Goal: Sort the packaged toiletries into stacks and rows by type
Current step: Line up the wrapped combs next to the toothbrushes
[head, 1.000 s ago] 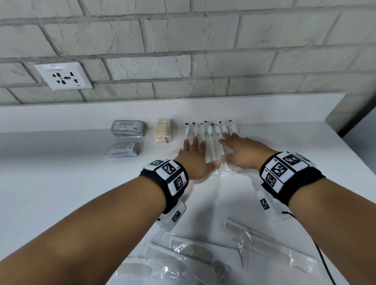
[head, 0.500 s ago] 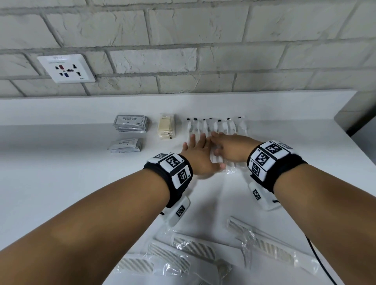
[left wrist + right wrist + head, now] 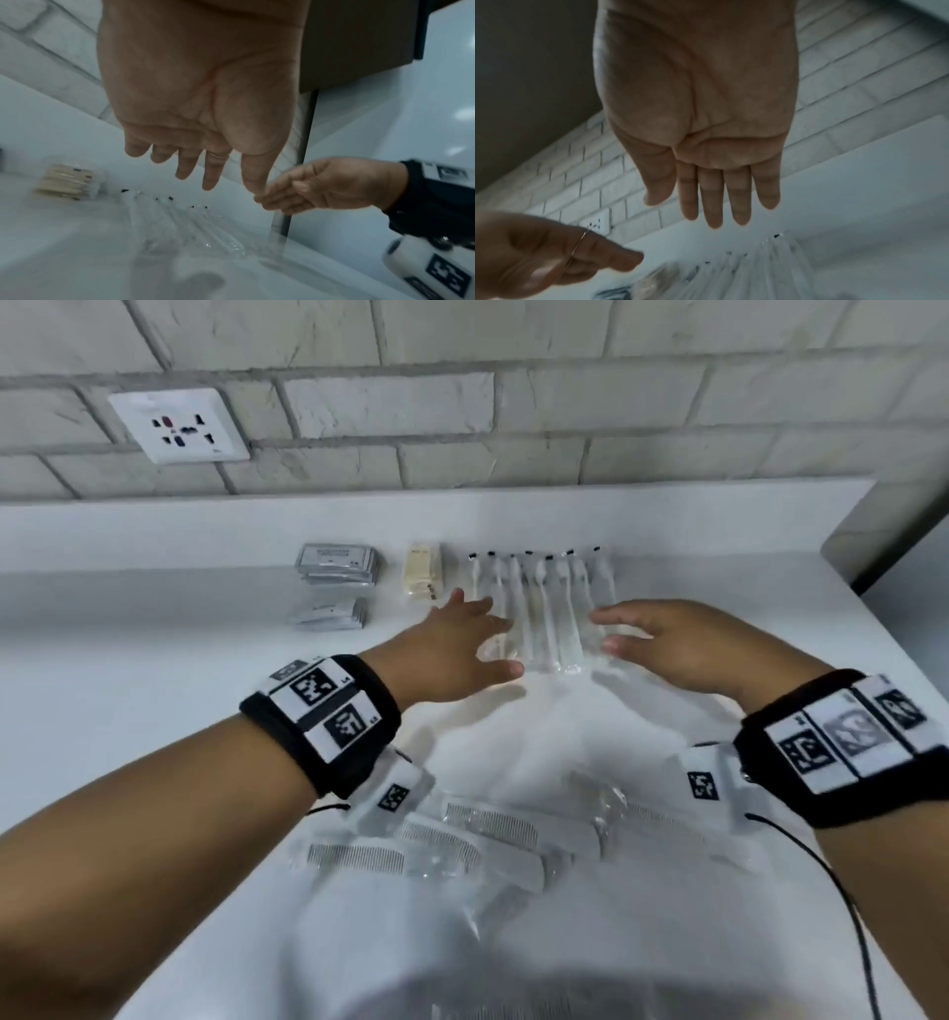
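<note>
A row of clear-wrapped white toothbrushes (image 3: 544, 603) lies side by side at the back of the white counter (image 3: 154, 690). My left hand (image 3: 464, 642) hovers at the row's left side and my right hand (image 3: 647, 634) at its right side, both lifted, fingers straight, holding nothing. The wrist views show each palm (image 3: 200, 101) (image 3: 700, 113) empty above the toothbrushes (image 3: 190, 227). Left of the row stands a stack of cream packets (image 3: 423, 570), then two stacks of grey sachets (image 3: 336, 564) (image 3: 328, 613). Several wrapped white combs (image 3: 462, 839) lie loose near me.
A white brick wall with a power socket (image 3: 179, 426) rises behind a low white ledge (image 3: 462, 521). The counter's right edge (image 3: 873, 608) drops off beside a dark gap. A black cable (image 3: 852, 916) trails from my right wrist.
Both hands have lifted off the toothbrush row and moved apart, the left to the left, the right to the right. The head view has tilted down and closer.
</note>
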A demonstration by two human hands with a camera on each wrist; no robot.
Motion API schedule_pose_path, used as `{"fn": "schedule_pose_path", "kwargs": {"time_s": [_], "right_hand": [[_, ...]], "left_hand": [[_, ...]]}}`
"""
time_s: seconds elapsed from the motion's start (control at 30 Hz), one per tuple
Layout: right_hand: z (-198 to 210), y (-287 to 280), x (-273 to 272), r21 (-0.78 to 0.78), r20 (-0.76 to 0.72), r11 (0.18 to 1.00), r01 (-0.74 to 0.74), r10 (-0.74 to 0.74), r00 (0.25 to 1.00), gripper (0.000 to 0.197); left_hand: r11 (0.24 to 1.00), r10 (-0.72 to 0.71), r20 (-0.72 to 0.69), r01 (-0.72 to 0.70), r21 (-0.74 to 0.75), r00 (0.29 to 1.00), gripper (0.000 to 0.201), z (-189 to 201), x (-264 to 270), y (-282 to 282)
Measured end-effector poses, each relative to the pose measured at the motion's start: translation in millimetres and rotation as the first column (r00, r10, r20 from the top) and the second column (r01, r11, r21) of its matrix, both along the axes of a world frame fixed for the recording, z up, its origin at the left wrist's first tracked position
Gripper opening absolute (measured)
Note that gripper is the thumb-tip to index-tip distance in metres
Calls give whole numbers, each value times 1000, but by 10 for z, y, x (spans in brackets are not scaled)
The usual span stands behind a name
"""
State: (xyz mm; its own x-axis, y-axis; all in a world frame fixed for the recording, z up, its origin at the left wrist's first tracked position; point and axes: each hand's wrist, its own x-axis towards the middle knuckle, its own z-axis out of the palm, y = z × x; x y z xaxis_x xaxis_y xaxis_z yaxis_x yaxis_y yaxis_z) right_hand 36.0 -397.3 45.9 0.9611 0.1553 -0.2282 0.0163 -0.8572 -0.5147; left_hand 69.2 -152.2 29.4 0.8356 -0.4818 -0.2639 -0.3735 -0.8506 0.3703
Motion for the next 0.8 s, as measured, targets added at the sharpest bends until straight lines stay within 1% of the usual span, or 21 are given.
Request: {"fn": "schedule_pose_path", "kwargs": {"time_s": [0.1, 0.23, 0.37, 0.43, 0.5, 0.53, 0.6, 0.63, 0.73, 0.8], "right_hand": [[43, -8, -552, 70, -38, 995, 71, -68, 997, 38], [-57, 142, -1200, 89, -70, 990, 112, -106, 992, 30], [-189, 375, -1580, 45, -52, 996, 79, -77, 996, 24], [-210, 507, -1607, 8, -46, 999, 36, -36, 998, 24], [-211, 647, -1583, -77, -22, 997, -29, 27, 999, 23], [-205, 718, -1551, -135, -5, 989, -65, 65, 998, 23], [-210, 849, -1449, -241, -1, 963, -117, 121, 993, 24], [-221, 917, -1403, -288, -6, 948, -134, 139, 990, 25], [-311, 1076, -1265, -404, -31, 899, -172, 174, 984, 39], [-385, 1128, -1197, -436, -61, 877, -199, 192, 979, 48]], "left_hand": [[999, 41, 6, -41, -16, 999, 58, 62, -369, 259], [996, 48, -13, -46, 83, 999, 48, 40, -868, 596], [985, 56, 2, -55, 166, 998, 45, -97, -1219, 948], [982, 47, -13, -44, 182, 999, 53, -159, -1319, 1027], [989, 26, -20, -23, 144, 999, 64, -210, -1401, 1027], [993, 21, -4, -20, 116, 1000, 66, -220, -1430, 994], [996, -14, 43, 10, 91, 999, 62, -246, -1427, 870], [993, -49, 61, 42, 106, 997, 59, -257, -1424, 795], [972, -130, 73, 113, 205, 989, 46, -299, -1390, 578], [973, -125, 55, 112, 200, 991, 41, -326, -1361, 521]]}}
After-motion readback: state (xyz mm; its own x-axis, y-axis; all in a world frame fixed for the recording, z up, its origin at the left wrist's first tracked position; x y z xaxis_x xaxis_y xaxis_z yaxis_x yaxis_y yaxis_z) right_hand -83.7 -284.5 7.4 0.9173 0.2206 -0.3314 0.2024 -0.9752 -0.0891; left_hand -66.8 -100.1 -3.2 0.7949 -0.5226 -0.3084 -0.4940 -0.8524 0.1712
